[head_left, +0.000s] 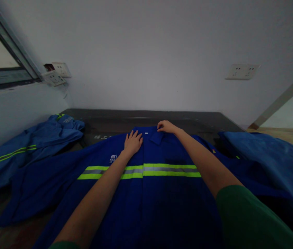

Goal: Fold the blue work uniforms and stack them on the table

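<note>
A dark blue work jacket (172,193) lies spread out, front side up, with its collar toward the wall. Yellow-green and grey reflective bands cross its chest, and a small white print shows on the left side of the picture. My left hand (133,142) rests flat on the jacket beside the collar, fingers spread. At the other side of the collar (157,137), my right hand (167,126) has its fingers closed in a pinch on the collar's edge. The jacket's sleeves stretch out to both sides.
Under the jacket is a dark table (102,119) against the wall. A lighter blue garment (45,135) with yellow-green stripes lies crumpled at left. More blue cloth (271,152) lies at right. Wall sockets (242,71) are above, with a loose one (54,78) near the window.
</note>
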`<action>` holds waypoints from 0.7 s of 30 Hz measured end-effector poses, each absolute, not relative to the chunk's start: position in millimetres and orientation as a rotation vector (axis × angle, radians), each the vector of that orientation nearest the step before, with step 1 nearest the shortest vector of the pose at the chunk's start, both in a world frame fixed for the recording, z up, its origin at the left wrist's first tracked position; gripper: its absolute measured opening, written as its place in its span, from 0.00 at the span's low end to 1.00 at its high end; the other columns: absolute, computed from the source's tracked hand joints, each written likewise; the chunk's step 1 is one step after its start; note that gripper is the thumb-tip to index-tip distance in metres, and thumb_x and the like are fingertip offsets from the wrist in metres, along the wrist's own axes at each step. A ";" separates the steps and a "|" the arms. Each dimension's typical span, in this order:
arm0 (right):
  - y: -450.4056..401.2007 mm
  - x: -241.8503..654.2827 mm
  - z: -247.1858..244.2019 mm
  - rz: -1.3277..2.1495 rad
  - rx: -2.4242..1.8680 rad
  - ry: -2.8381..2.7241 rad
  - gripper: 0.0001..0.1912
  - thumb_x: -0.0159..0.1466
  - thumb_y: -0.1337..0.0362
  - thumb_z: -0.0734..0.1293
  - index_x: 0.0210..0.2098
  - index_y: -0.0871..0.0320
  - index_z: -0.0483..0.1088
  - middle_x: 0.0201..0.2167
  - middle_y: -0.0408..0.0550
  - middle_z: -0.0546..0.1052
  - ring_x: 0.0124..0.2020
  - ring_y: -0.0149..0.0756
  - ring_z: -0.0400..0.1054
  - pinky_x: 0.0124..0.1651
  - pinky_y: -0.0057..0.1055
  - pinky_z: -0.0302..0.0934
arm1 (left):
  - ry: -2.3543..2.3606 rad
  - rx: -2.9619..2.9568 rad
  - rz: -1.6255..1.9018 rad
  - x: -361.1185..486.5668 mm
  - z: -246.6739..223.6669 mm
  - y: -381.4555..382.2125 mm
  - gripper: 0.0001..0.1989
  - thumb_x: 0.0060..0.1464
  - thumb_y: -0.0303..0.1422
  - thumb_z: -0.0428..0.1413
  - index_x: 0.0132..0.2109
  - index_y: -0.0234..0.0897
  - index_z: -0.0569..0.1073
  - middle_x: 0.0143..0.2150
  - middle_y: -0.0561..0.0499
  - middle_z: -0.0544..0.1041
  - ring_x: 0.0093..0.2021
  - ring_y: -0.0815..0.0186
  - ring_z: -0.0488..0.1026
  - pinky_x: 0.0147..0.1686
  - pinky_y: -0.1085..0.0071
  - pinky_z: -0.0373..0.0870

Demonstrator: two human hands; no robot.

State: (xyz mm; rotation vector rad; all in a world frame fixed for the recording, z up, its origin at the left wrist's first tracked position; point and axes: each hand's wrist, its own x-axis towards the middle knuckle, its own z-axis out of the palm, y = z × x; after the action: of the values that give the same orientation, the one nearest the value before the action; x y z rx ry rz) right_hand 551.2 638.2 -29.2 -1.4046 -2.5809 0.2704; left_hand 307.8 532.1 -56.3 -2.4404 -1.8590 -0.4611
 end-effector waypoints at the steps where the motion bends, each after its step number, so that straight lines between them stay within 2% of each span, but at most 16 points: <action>1: 637.3 553.0 -30.0 0.286 -1.404 -2.560 0.08 0.58 0.65 0.71 0.38 0.59 0.77 0.37 0.47 0.79 0.39 0.35 0.70 0.41 0.26 0.59 | -1.888 -2.455 -0.436 305.2 -59.0 533.6 0.22 0.65 0.40 0.42 0.63 0.44 0.65 0.67 0.47 0.61 0.69 0.52 0.52 0.63 0.46 0.52; 7: 633.7 561.8 -29.1 0.406 -1.426 -2.504 0.06 0.58 0.66 0.70 0.35 0.60 0.77 0.32 0.47 0.80 0.32 0.34 0.70 0.36 0.26 0.58 | -1.937 -2.478 -0.397 303.8 -69.3 537.9 0.24 0.66 0.42 0.39 0.65 0.45 0.61 0.69 0.48 0.57 0.70 0.52 0.49 0.64 0.47 0.52; 12: 630.4 558.0 -26.6 0.496 -1.404 -2.461 0.09 0.54 0.66 0.73 0.36 0.59 0.77 0.33 0.46 0.79 0.33 0.33 0.70 0.36 0.25 0.58 | -1.939 -2.475 -0.413 303.4 -67.4 535.8 0.24 0.66 0.41 0.40 0.65 0.44 0.61 0.69 0.48 0.57 0.70 0.52 0.49 0.64 0.47 0.52; 16: 626.3 552.8 -32.9 0.474 -1.408 -2.356 0.10 0.53 0.63 0.73 0.33 0.61 0.75 0.30 0.45 0.76 0.31 0.32 0.67 0.35 0.26 0.56 | -1.863 -2.406 -0.457 309.6 -58.6 532.1 0.23 0.65 0.38 0.40 0.61 0.39 0.68 0.67 0.44 0.62 0.69 0.52 0.52 0.65 0.44 0.45; 18: 624.2 550.7 -37.1 0.458 -1.403 -2.299 0.09 0.53 0.63 0.72 0.33 0.61 0.73 0.29 0.43 0.75 0.30 0.31 0.65 0.34 0.26 0.55 | -1.748 -2.409 -0.508 315.6 -54.3 530.8 0.22 0.66 0.36 0.39 0.58 0.37 0.70 0.65 0.43 0.64 0.69 0.55 0.52 0.67 0.48 0.41; 21: 622.1 548.1 -41.1 0.456 -1.380 -2.235 0.08 0.54 0.64 0.71 0.32 0.60 0.71 0.28 0.42 0.73 0.29 0.30 0.63 0.34 0.25 0.54 | -1.679 -2.525 -0.518 322.8 -54.4 531.0 0.22 0.66 0.36 0.39 0.61 0.38 0.67 0.66 0.45 0.64 0.68 0.58 0.53 0.67 0.52 0.47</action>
State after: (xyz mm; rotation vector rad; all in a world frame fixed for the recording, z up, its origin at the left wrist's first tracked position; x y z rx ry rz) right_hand 548.1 622.1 -41.1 -1.3797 -2.2353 0.4564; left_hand 322.8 531.0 -54.4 -2.5252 -1.6787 -0.5175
